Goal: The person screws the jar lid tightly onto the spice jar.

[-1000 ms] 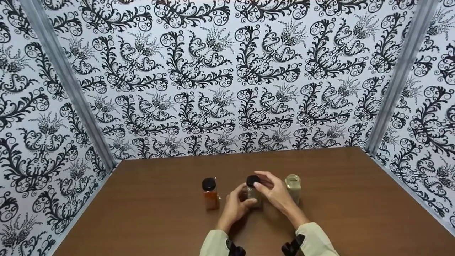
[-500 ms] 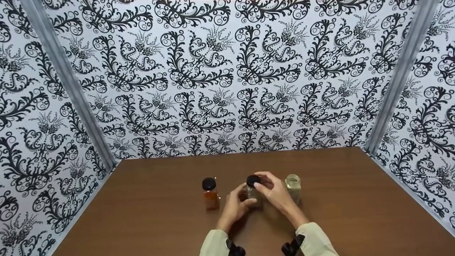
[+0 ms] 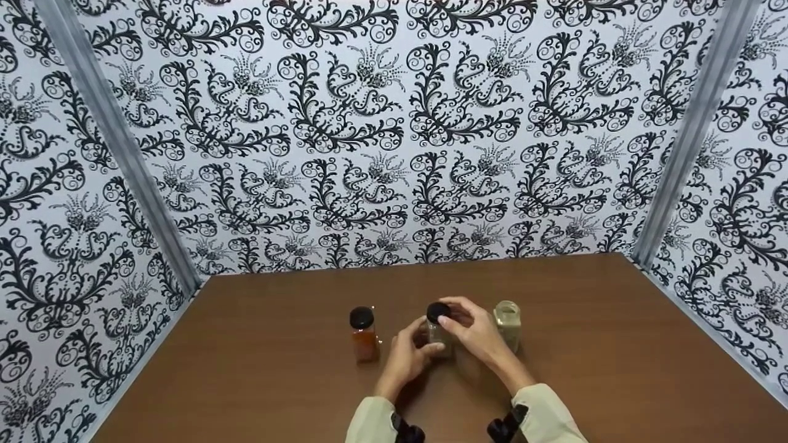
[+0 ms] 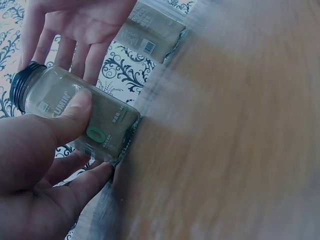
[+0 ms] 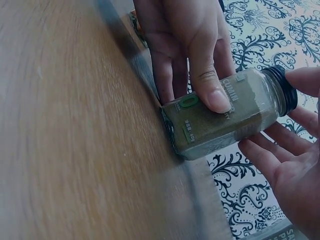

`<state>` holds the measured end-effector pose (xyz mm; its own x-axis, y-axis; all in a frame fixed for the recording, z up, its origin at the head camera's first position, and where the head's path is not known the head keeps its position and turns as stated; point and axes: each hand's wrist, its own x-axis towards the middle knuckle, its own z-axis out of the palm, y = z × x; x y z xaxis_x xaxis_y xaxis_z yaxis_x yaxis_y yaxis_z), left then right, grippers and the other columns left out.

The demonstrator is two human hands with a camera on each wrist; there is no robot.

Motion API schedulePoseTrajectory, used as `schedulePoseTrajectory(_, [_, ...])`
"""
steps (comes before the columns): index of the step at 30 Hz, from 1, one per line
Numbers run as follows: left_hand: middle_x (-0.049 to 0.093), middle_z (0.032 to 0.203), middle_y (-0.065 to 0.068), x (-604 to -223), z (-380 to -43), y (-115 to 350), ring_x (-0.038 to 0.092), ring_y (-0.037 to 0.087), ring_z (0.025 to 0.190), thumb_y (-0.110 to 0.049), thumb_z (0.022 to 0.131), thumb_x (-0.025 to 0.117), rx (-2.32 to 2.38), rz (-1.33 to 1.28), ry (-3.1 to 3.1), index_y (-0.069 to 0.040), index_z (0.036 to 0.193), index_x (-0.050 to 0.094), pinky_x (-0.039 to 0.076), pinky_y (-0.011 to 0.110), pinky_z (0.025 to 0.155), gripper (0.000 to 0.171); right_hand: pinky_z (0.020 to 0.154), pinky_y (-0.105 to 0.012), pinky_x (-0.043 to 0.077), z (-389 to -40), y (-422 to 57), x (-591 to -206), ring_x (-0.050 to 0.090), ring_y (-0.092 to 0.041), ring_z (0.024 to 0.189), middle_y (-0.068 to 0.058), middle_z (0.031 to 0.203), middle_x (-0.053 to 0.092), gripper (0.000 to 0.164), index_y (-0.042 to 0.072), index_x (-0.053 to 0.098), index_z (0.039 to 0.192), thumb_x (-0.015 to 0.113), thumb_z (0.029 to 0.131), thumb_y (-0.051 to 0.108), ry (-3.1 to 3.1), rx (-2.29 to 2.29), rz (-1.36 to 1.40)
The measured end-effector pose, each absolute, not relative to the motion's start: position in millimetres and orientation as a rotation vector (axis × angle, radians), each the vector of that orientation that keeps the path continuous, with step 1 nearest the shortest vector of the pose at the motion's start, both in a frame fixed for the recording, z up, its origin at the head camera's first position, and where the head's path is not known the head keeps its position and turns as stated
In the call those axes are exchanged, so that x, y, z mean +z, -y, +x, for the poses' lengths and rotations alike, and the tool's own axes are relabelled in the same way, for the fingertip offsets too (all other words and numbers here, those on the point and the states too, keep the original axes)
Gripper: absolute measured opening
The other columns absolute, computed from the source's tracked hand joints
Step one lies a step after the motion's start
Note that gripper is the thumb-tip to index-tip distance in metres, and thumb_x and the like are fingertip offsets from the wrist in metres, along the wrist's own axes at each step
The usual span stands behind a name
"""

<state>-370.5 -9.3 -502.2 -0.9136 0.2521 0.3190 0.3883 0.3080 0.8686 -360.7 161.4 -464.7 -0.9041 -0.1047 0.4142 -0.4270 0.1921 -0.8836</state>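
A square glass jar of greenish-brown cumin (image 3: 436, 335) stands upright on the table between both hands, its label legible in the right wrist view. My left hand (image 3: 406, 358) grips the jar's body, with the thumb across the label and fingers on the other side. The fingertips of my right hand (image 3: 479, 335) pinch the black lid (image 5: 284, 91), which sits on the jar's neck. Right of the hands stands a similar jar (image 3: 508, 319) with no lid, holding pale greenish powder and partly hidden by the right hand. Left of them is a black-lidded jar of orange-red spice (image 3: 365, 346).
All the jars stand on a brown wooden table (image 3: 265, 351). Patterned black-and-white panels (image 3: 394, 135) enclose its back and sides, joined by grey corner strips (image 3: 695, 123). The lidless jar (image 4: 152, 31) is close beside the right hand in the left wrist view.
Almost nothing differs. Both hands keep the same places on the cumin jar and its lid, with at most a very slight shift of the fingers. The other jars have not moved.
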Motion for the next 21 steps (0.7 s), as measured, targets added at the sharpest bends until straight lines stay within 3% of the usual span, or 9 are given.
schedulePoseTrajectory(6, [0.073,0.114,0.017,-502.8,-370.5,9.3,0.065,0.017,0.09,-0.014,0.085,0.079,-1.686,-0.601,2.432,-0.002,0.137,0.058,0.052,0.023,0.068,0.057,0.101,-0.027,0.051,-359.9,-161.7,-464.1,0.064,-0.036,0.119,-0.022,0.126,0.067,0.042,0.001,0.059,0.134,0.068,0.094,0.011,2.212,1.777,0.506])
schedulePoseTrajectory(14, [0.074,0.112,0.015,-502.5,-370.4,9.3,0.064,0.016,0.089,-0.016,0.085,0.079,-1.666,-0.608,2.44,-0.006,0.137,0.059,0.051,0.024,0.073,0.057,0.1,-0.041,0.053,-359.0,-162.1,-464.4,0.067,-0.037,0.113,-0.023,0.121,0.069,0.036,0.0,0.064,0.126,0.071,0.092,0.01,2.197,1.743,0.505])
schedulePoseTrajectory(21, [0.073,0.116,0.014,-501.4,-370.0,10.7,0.066,0.016,0.093,-0.017,0.086,0.078,-1.655,-0.615,2.449,-0.006,0.14,0.057,0.053,0.026,0.076,0.059,0.101,-0.034,0.053,-359.4,-162.5,-465.1,0.066,-0.035,0.115,-0.023,0.122,0.068,0.042,0.001,0.061,0.13,0.072,0.091,0.011,2.204,1.761,0.501])
